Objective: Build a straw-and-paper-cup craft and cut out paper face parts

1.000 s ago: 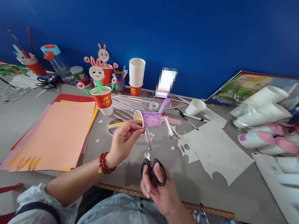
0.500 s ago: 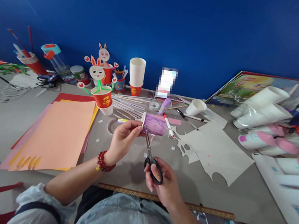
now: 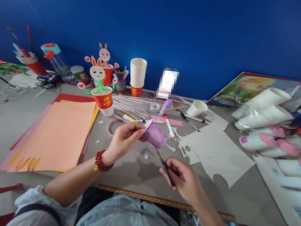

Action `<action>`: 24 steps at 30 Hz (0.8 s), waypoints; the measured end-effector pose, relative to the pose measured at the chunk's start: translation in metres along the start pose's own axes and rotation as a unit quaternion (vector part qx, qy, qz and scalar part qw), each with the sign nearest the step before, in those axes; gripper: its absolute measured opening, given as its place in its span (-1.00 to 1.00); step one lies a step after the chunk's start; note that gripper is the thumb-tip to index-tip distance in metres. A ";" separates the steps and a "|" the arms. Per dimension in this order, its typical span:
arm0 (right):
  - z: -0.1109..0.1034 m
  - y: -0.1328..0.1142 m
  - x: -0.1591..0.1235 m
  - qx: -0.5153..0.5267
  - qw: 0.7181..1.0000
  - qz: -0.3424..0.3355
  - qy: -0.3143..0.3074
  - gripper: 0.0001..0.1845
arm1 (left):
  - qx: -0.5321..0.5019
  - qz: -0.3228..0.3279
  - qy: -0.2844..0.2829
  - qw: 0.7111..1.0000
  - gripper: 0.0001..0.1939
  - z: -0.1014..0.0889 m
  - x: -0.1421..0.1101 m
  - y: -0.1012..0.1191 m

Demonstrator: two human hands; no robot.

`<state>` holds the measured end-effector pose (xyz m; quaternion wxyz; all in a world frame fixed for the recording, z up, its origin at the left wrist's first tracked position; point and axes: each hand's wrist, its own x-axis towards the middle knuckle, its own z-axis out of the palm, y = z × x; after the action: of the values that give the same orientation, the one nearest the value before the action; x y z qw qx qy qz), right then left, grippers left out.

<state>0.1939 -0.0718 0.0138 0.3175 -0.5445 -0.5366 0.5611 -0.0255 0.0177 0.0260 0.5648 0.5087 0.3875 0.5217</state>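
cup (image 3: 157, 135): tipped sideways, rim leftward, base angled toward right hand (image 3: 184, 176)
left hand (image 3: 126, 137): fingers pinching the rim
scissors (image 3: 167, 172): slanting up-left to cup
right hand: curled round handles

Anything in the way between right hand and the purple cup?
Only the scissors, held in the right hand, their blades reaching the purple cup. The left hand grips its rim on the far side from the right hand. Nothing else visible stands between.
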 end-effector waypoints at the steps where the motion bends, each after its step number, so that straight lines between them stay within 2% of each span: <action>1: -0.004 -0.001 -0.001 -0.035 0.999 -0.002 0.003 -0.54 | 0.006 -0.003 -0.007 1.000 -0.71 -0.001 0.000 0.000; 4: -0.013 -0.006 -0.004 -0.115 0.993 -0.009 0.001 -0.58 | 0.021 -0.003 -0.025 0.999 -0.72 -0.002 0.000 0.000; 9: -0.025 -0.016 -0.003 -0.179 0.983 -0.011 -0.026 -0.61 | 0.046 0.018 -0.041 0.998 -0.76 -0.004 0.000 0.001; 11: -0.030 -0.020 -0.002 -0.259 0.965 -0.048 -0.008 -0.64 | 0.058 0.020 -0.050 0.997 -0.76 -0.005 0.000 0.001; 14: -0.037 -0.022 0.000 -0.383 0.914 -0.126 0.043 -0.76 | 0.071 0.015 -0.062 0.995 -0.75 -0.007 0.001 0.002; 16: -0.039 -0.021 0.001 -0.416 0.892 -0.164 0.073 -0.83 | 0.070 0.009 -0.065 0.995 -0.75 -0.007 0.002 0.002; 17: -0.039 -0.020 0.001 -0.415 0.890 -0.170 0.078 -0.84 | 0.066 0.007 -0.066 0.996 -0.74 -0.007 0.001 0.002; 18: -0.037 -0.018 0.001 -0.403 0.897 -0.167 0.076 -0.84 | 0.061 0.005 -0.066 0.996 -0.74 -0.007 0.001 0.002; 20: -0.032 -0.014 0.000 -0.344 0.928 -0.135 0.049 -0.80 | 0.052 0.006 -0.066 0.996 -0.74 -0.006 0.001 0.002; 22: -0.024 -0.009 -0.002 -0.232 0.969 -0.084 0.022 -0.71 | 0.046 0.010 -0.060 0.997 -0.74 -0.005 0.000 0.003; 24: -0.017 -0.007 -0.003 -0.086 0.995 -0.041 0.014 -0.62 | 0.043 0.013 -0.049 0.998 -0.74 -0.004 0.000 0.003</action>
<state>0.2096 -0.0690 0.0242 0.2996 -0.5556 -0.5998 0.4917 -0.0296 0.0178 0.0280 0.5538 0.5628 0.3744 0.4862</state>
